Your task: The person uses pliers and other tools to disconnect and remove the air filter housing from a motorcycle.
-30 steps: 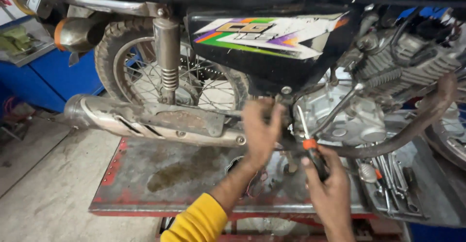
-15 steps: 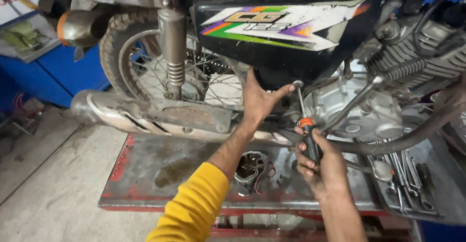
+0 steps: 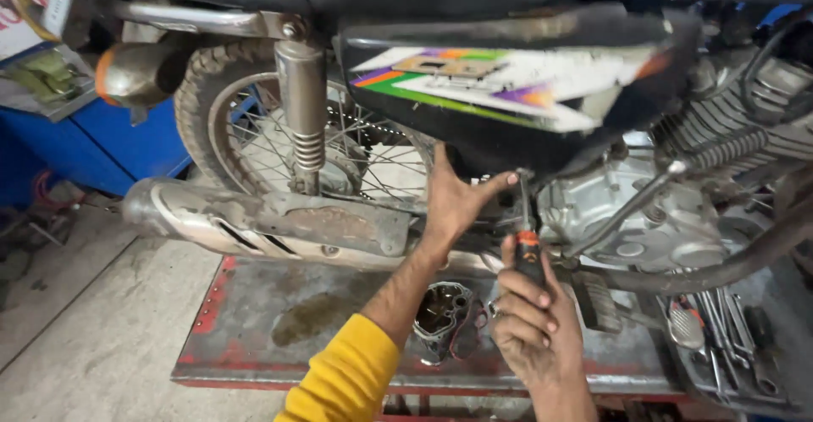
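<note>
Underneath, oil-stained red metal stand on grey workshop floor.

Centre frame, the black side cover carries white, green, orange and purple stripes. The screwdriver handle is black with an orange collar. Lower centre, a yellow sleeve; left, a blue cabinet; a rusty red-edged platform.
</note>
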